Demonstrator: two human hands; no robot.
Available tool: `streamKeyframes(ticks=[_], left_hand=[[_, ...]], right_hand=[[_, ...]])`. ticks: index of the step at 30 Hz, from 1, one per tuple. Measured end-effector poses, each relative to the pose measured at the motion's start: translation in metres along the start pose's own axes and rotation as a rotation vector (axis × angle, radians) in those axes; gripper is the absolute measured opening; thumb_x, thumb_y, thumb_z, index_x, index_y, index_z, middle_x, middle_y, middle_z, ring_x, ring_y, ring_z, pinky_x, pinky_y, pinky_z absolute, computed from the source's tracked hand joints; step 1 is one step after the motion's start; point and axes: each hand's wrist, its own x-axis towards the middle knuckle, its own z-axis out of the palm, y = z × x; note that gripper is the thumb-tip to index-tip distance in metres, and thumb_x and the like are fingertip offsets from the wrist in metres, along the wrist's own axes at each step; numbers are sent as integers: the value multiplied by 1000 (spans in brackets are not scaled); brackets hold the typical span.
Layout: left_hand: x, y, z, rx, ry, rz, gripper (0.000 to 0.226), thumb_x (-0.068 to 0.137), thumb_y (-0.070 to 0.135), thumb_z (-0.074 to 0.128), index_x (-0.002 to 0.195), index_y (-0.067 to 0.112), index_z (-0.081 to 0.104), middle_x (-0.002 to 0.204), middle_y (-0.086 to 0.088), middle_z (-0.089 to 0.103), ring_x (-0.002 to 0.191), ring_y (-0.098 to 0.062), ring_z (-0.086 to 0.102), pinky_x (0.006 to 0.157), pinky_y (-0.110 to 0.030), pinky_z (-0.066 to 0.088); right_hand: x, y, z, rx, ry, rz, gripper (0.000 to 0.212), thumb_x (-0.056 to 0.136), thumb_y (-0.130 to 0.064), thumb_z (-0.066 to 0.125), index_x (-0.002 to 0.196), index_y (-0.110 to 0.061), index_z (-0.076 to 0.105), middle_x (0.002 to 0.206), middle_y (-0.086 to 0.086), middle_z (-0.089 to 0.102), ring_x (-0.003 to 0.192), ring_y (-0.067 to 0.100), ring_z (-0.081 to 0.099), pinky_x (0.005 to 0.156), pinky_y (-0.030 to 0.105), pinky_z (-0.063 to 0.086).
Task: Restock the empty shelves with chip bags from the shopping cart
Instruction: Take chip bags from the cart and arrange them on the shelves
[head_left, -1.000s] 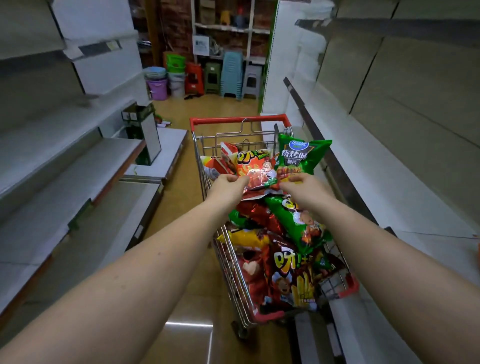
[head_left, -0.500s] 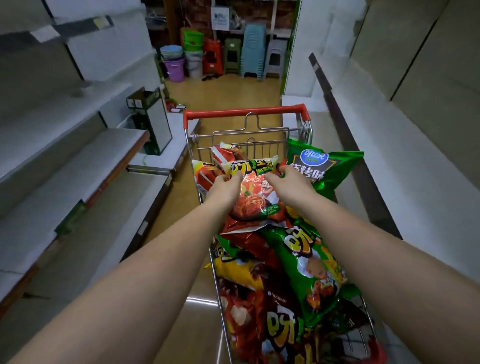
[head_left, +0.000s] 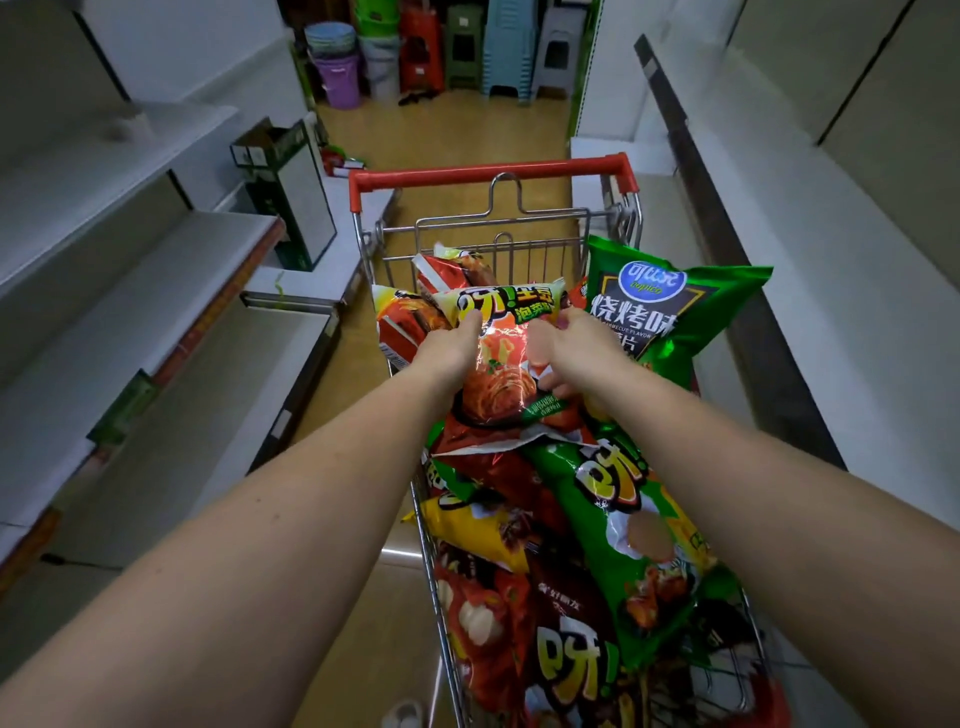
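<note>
Red chip bag (head_left: 501, 374) gripped between both hands (head_left: 452, 345) (head_left: 571, 345).

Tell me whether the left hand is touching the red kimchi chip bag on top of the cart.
Touching. The head view shows the left hand gripping the left edge of the red chip bag, fingers curled over it.

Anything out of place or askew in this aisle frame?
One oddity: an open green cardboard box sits tilted on the left low shelf, flaps up. Otherwise, chip bags lie heaped in the cart; both hands grip the red-orange bag.
</note>
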Motion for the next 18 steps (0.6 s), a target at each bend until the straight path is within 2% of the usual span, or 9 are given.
streamKeyframes(ticks=[2, 5, 8, 11, 13, 16, 17, 18], left_hand=[[-2, 0, -1, -25, 0, -13, 63, 98, 46, 38, 142, 1, 33, 142, -15, 43, 130, -33, 41, 98, -40, 36], [-4, 1, -5, -90, -21, -41, 67, 94, 44, 50, 143, 2, 32, 142, -15, 43, 131, -33, 41, 105, -44, 34], [-9, 1, -10, -176, -52, -73, 79, 84, 47, 64, 143, 5, 32, 140, -14, 47, 129, -33, 44, 108, -52, 33], [-16, 4, -13, -270, -88, -78, 88, 74, 48, 73, 141, 7, 35, 136, -13, 52, 126, -32, 48, 108, -54, 34], [-21, 11, -16, -280, -120, -48, 94, 63, 54, 79, 136, 7, 42, 129, -12, 57, 121, -31, 52, 106, -52, 37], [-23, 21, -21, -264, -158, 10, 135, 19, 66, 86, 135, 13, 44, 123, -11, 62, 112, -31, 59, 98, -51, 45], [-24, 25, -23, -252, -160, 32, 133, 20, 64, 86, 135, 12, 43, 121, -12, 63, 108, -31, 61, 95, -49, 48], [-30, 30, -24, -230, -162, 63, 120, 34, 60, 86, 133, 10, 43, 117, -13, 64, 104, -30, 62, 91, -47, 50]], right_hand=[[-2, -1, 0, 5, 7, -19, 46, 98, -22, 40, 138, -2, 36, 85, 8, 54, 79, 28, 65, 77, 41, 54], [-6, -5, -4, 16, 36, -57, 42, 97, -18, 41, 138, -8, 41, 91, 6, 51, 74, 24, 63, 80, 41, 54], [-8, -8, -11, 80, 78, -69, 38, 96, -14, 40, 133, -12, 46, 100, 7, 56, 58, 15, 56, 63, 31, 51], [-11, -10, -18, 148, 73, -70, 33, 96, -15, 43, 128, -13, 49, 91, 8, 58, 53, 10, 52, 43, 18, 40], [-13, -14, -22, 203, 74, -78, 31, 95, -16, 47, 125, -14, 49, 80, 5, 61, 52, 11, 53, 43, 20, 38], [-17, -21, -31, 247, 87, -102, 28, 92, -16, 54, 120, -12, 52, 69, 3, 59, 50, 13, 54, 48, 24, 42], [-19, -23, -37, 247, 90, -114, 27, 91, -15, 56, 118, -12, 54, 69, 3, 59, 51, 13, 54, 49, 25, 44], [-21, -25, -42, 232, 103, -128, 25, 90, -15, 57, 115, -13, 56, 71, 3, 60, 52, 13, 55, 51, 25, 45]])
